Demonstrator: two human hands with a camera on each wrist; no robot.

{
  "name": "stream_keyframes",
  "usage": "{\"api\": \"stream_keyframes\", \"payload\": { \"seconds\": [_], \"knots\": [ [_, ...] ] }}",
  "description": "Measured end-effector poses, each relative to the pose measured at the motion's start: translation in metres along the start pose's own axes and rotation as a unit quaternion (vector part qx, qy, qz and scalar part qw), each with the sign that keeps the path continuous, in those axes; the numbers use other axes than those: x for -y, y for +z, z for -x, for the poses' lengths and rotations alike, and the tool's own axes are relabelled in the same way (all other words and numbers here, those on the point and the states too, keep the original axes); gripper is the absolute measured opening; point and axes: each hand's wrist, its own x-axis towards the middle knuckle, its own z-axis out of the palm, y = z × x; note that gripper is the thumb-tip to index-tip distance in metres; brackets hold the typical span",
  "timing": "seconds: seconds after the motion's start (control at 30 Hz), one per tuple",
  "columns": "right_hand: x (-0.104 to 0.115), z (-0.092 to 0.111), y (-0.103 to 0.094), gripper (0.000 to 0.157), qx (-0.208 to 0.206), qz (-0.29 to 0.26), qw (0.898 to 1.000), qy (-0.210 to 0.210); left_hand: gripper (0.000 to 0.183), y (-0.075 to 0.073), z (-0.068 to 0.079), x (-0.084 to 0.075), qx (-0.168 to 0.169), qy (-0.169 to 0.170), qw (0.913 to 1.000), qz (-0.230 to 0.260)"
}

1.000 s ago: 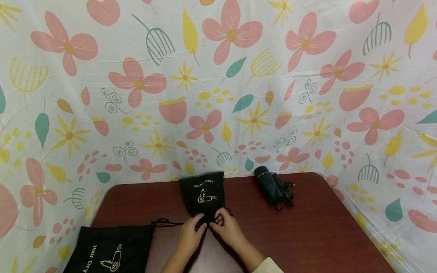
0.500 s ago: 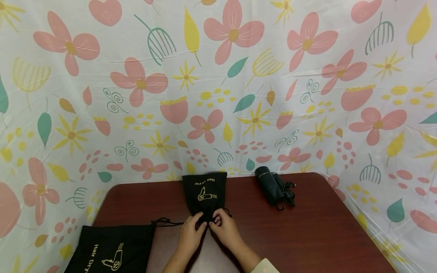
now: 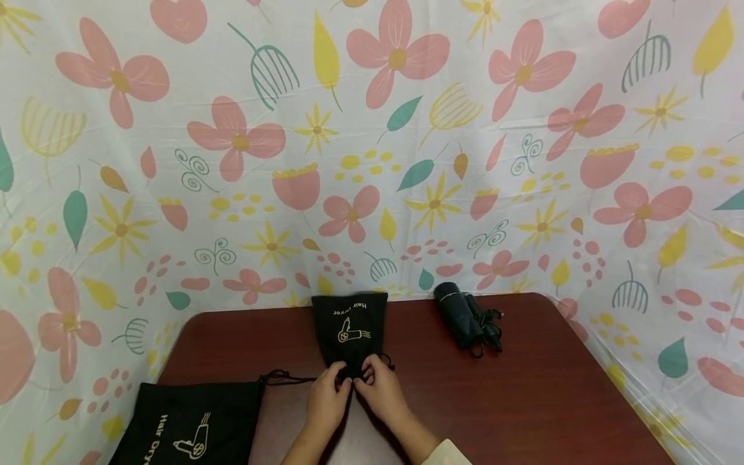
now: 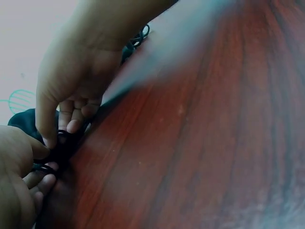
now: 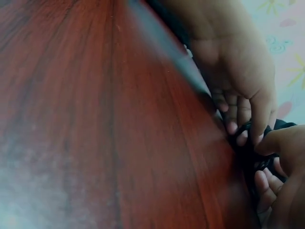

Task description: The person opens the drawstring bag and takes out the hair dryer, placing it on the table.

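Note:
A black drawstring bag [image 3: 351, 326], printed "Hair Dryer" with a gold dryer outline, lies at the table's far edge with its gathered neck toward me. My left hand [image 3: 327, 398] pinches the neck from the left, its thumb and fingers curled at the cloth and cord. From the other side my right hand [image 3: 383, 395] pinches the same neck, thumb tips nearly meeting. Both wrist views show the fingers of the left hand [image 4: 16, 174] and right hand [image 5: 290, 171] bent around black cord and fabric. Part of the neck is hidden behind the fingers.
A larger black drawstring bag [image 3: 194, 420] with the same print lies at the left front, its cord [image 3: 285, 378] reaching toward my left hand. A dark folded hair dryer [image 3: 459, 316] with bundled cable lies at the back right of the brown table [image 3: 523, 394]. Behind hangs a floral curtain [image 3: 360, 155].
Both hands stay at the bag's neck, with only slight finger movement. The small bag has shifted a little to the right.

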Motion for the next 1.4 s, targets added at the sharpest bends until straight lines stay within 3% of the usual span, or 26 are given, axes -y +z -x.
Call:
{"api": "stream_keyframes", "payload": {
  "seconds": [0.17, 0.47, 0.83, 1.07, 1.4],
  "knots": [
    [0.0, -0.001, 0.0, 0.02, 0.004, 0.027, 1.0, -0.002, 0.026, 0.001, 0.001, 0.002, 0.001, 0.016, 0.9997, -0.015],
    [-0.002, 0.001, 0.002, 0.016, -0.006, 0.042, 0.999, 0.003, 0.021, 0.002, 0.0, 0.01, 0.04, -0.004, 0.9992, 0.004],
    [-0.003, 0.001, 0.002, 0.018, -0.016, 0.034, 0.999, -0.009, 0.019, -0.002, 0.001, 0.01, 0.045, -0.004, 0.9985, 0.029],
    [-0.006, 0.001, 0.001, 0.016, -0.017, 0.029, 0.999, 0.001, 0.017, -0.004, 0.002, 0.009, 0.064, -0.036, 0.9958, 0.055],
    [-0.011, 0.002, 0.001, 0.019, -0.024, 0.027, 0.999, 0.003, 0.021, -0.004, 0.002, 0.01, 0.032, -0.039, 0.9972, 0.054]
  ]
}}
